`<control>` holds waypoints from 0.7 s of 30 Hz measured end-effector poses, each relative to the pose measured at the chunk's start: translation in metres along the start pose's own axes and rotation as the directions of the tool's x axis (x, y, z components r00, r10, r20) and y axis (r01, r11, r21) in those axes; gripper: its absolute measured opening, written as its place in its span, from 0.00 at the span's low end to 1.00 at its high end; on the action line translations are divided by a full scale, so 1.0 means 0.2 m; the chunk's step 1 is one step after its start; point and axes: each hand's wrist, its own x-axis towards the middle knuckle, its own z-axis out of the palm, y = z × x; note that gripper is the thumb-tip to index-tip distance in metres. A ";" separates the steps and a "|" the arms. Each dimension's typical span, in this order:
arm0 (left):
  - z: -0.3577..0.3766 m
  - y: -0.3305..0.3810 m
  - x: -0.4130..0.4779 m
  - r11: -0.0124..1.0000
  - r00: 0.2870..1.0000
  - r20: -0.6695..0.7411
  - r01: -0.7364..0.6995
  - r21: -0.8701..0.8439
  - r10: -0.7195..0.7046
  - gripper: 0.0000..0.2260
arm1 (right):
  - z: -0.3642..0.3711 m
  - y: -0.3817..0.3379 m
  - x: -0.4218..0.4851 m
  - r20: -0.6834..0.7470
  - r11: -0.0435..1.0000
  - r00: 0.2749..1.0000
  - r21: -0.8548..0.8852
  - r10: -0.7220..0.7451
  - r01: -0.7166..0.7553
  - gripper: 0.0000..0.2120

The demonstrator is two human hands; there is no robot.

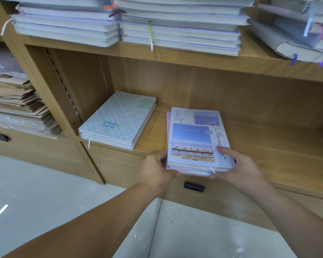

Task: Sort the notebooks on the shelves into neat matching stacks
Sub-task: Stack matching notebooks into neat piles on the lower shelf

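A small stack of scenery-cover notebooks (194,138) lies on the lower wooden shelf (268,146), its near end jutting over the front edge. My left hand (157,170) grips the stack's near left corner, fingers curled against its side. My right hand (239,166) grips the near right corner, thumb on the top cover and fingers under the stack. To the left, a stack of plaid "Dream Land" notebooks (117,120) rests at an angle on the same shelf.
The upper shelf (194,56) carries several stacks of pale notebooks (179,25) with ribbon markers. A pile of brown paper goods (19,105) fills the left bay. Below the shelf is a drawer with a black handle (194,187). Pale tiled floor (35,192) lies below.
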 end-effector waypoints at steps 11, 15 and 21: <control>-0.13 0.01 0.02 0.998 0.989 0.141 0.048 -0.038 -0.042 0.17 | -0.06 0.01 -0.01 0.047 0.997 0.999 0.077 0.010 -0.014 0.33; -0.15 0.01 0.04 0.989 0.983 0.163 0.100 -0.105 -0.082 0.16 | -0.08 0.03 0.02 0.041 0.989 0.998 0.136 0.044 -0.050 0.32; -0.15 0.02 0.03 0.987 0.982 0.161 0.118 -0.106 -0.100 0.17 | -0.06 0.04 0.04 0.010 0.983 0.998 0.172 0.059 -0.060 0.33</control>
